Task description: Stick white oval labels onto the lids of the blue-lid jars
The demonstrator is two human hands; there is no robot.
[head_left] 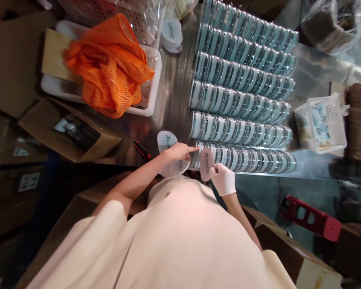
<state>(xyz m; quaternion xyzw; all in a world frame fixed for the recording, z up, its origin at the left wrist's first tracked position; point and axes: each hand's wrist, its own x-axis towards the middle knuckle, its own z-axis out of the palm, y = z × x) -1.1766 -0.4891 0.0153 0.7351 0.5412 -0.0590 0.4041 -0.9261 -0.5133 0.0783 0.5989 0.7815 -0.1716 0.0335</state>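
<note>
My right hand (224, 178), in a white glove, holds a round pinkish lid (206, 163) printed "Beauty", standing on edge by the near end of the front row of round tins (243, 157). My bare left hand (180, 152) reaches right, its fingertips touching the first tin of that row. Under that hand lies a white lid (176, 167) with the same print, and another white lid (166, 141) sits just behind it. Several rows of overlapping clear-topped tins (242, 76) fill the metal table (174, 96) beyond.
A white tray (152, 86) with orange mesh netting (110, 66) sits at back left. A small white basket (320, 122) stands at right beside coiled twine (359, 120). A red tape dispenser (311, 218) lies lower right. Cardboard boxes (69, 130) surround me. A red-black pen (142, 149) lies near my left arm.
</note>
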